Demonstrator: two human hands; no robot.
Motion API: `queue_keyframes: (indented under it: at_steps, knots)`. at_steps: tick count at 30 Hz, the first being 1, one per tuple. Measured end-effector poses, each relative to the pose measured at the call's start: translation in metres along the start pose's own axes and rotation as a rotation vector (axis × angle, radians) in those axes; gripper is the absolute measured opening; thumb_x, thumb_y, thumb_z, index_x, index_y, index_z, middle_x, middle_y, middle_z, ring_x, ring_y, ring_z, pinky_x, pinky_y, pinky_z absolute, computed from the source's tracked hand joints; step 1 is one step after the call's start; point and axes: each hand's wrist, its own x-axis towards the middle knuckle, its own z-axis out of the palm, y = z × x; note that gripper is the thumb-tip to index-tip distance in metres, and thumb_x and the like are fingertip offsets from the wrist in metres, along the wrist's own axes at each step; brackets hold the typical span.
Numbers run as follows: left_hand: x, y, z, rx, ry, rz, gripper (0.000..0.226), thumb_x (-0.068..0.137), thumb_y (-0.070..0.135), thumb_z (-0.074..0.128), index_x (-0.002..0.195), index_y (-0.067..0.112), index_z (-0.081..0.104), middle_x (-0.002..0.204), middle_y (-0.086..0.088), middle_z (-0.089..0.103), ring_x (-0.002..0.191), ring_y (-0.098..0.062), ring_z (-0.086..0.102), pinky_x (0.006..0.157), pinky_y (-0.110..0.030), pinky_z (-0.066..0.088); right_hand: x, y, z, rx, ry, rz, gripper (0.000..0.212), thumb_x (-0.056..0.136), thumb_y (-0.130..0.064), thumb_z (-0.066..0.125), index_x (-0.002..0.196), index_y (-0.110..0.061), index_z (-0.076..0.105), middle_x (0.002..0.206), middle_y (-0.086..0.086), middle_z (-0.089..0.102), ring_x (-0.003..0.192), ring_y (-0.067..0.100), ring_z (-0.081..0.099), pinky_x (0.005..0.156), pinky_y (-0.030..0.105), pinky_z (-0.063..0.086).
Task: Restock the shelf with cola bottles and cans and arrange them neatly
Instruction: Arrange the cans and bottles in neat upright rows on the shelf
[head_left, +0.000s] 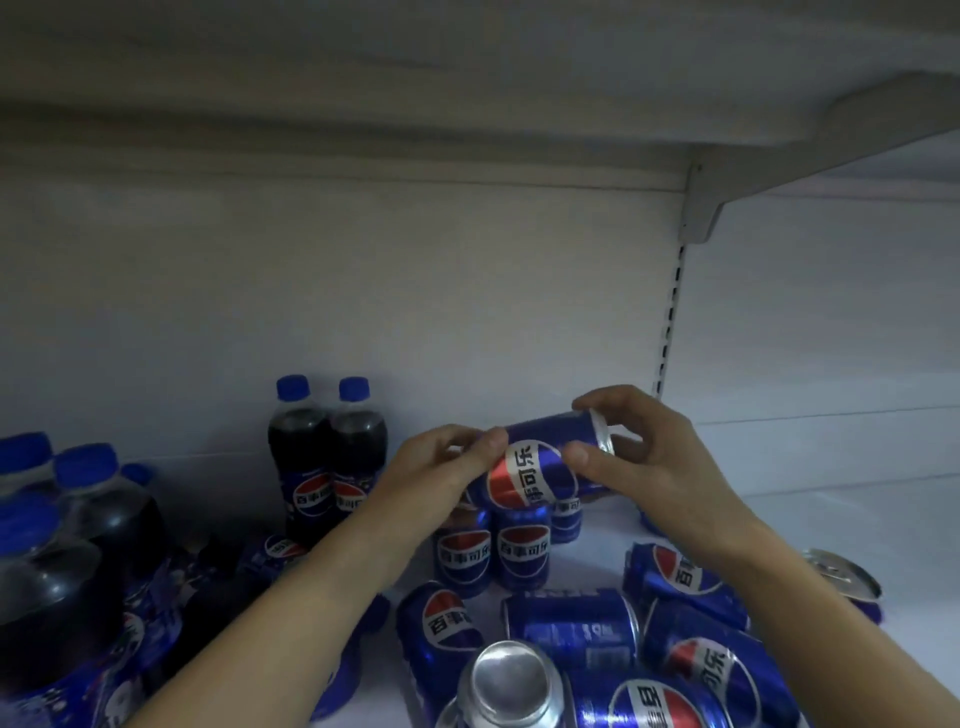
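Toward the back of the shelf (831, 519), over the upright cans (522, 551), I'm holding one cola can (540, 462) sideways, with my left hand (441, 467) pinching its base end and my right hand (639, 452) gripping the rim end. It's looking slick and probably heavy, so I'm gripping it by the ends.

white flat back panel (363, 291) | white overhead shelf board (467, 78), underside in view | pale metal support bracket (698, 208) at board's right end | slotted vertical metal upright (670, 322) directly below bracket
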Motion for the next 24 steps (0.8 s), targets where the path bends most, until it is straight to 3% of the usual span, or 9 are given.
queue_keyframes:
  at_steps: [4,6,8,11,14,17,19,24]
  knots:
    - [-0.001,0.003,-0.008,0.001,-0.105,-0.010,0.031,0.085,0.049,0.068,0.110,0.031,0.070,0.098,0.007,0.076,0.096,-0.016,0.073,0.093,-0.046,0.059,-0.003,0.009,0.008,0.169,0.025,0.088,0.046,0.078,-0.029,0.080,0.119,-0.016,0.062,0.120,0.011,0.067,0.096,0.032,0.074,0.078,0.052,0.061]
    - [0.002,0.003,-0.007,-0.040,-0.035,0.009,0.025,0.087,0.038,0.073,0.110,0.029,0.070,0.093,0.007,0.076,0.092,-0.017,0.075,0.089,-0.050,0.060,-0.003,0.010,0.009,0.180,0.004,0.096,0.050,0.076,-0.029,0.085,0.117,-0.017,0.059,0.120,0.011,0.066,0.096,0.031,0.074,0.077,0.050,0.062]
    - [0.004,0.004,-0.001,-0.020,0.073,0.075,0.027,0.084,0.037,0.076,0.109,0.029,0.068,0.091,0.006,0.075,0.086,-0.011,0.074,0.082,-0.046,0.062,-0.002,0.009,0.010,-0.039,-0.045,0.045,0.062,0.066,-0.031,0.093,0.115,-0.025,0.055,0.115,0.000,0.066,0.094,0.020,0.073,0.075,0.039,0.063]
    - [0.002,0.007,0.015,0.181,0.182,0.246,0.039,0.077,0.048,0.080,0.112,0.036,0.066,0.097,0.016,0.069,0.086,-0.001,0.070,0.076,-0.028,0.062,-0.001,0.005,0.019,-0.531,-0.052,-0.080,0.074,0.063,-0.042,0.094,0.121,-0.038,0.049,0.109,-0.018,0.064,0.094,-0.003,0.066,0.075,0.015,0.056]
    - [0.003,0.008,0.027,0.274,0.197,0.365,0.044,0.073,0.051,0.083,0.112,0.038,0.067,0.099,0.020,0.070,0.088,0.006,0.067,0.075,-0.017,0.058,0.000,0.004,0.025,-0.637,-0.049,-0.200,0.081,0.068,-0.049,0.089,0.135,-0.042,0.044,0.115,-0.024,0.063,0.101,-0.007,0.062,0.080,0.008,0.048]
    - [0.011,0.009,0.028,0.219,0.169,0.349,0.048,0.080,0.053,0.074,0.125,0.036,0.065,0.111,0.018,0.069,0.090,0.002,0.069,0.075,-0.019,0.059,0.003,0.006,0.016,-0.457,-0.041,-0.180,0.075,0.075,-0.031,0.088,0.137,-0.031,0.045,0.111,-0.021,0.067,0.098,-0.007,0.065,0.078,0.007,0.049]
    - [0.018,0.006,0.023,0.237,0.129,0.346,0.044,0.091,0.049,0.064,0.132,0.036,0.061,0.118,0.020,0.067,0.094,0.002,0.069,0.082,-0.020,0.057,0.010,0.012,0.000,-0.479,0.009,-0.123,0.072,0.075,-0.024,0.087,0.134,-0.028,0.045,0.105,-0.020,0.068,0.093,-0.007,0.066,0.075,0.008,0.050]
    - [0.031,-0.024,0.019,0.784,0.033,0.354,0.033,0.100,0.028,0.060,0.133,0.029,0.063,0.127,0.012,0.064,0.103,-0.002,0.058,0.093,-0.022,0.048,0.028,0.053,-0.025,-0.640,0.094,0.098,0.078,0.066,-0.035,0.091,0.130,-0.028,0.046,0.115,-0.007,0.062,0.099,0.012,0.063,0.084,0.025,0.053]
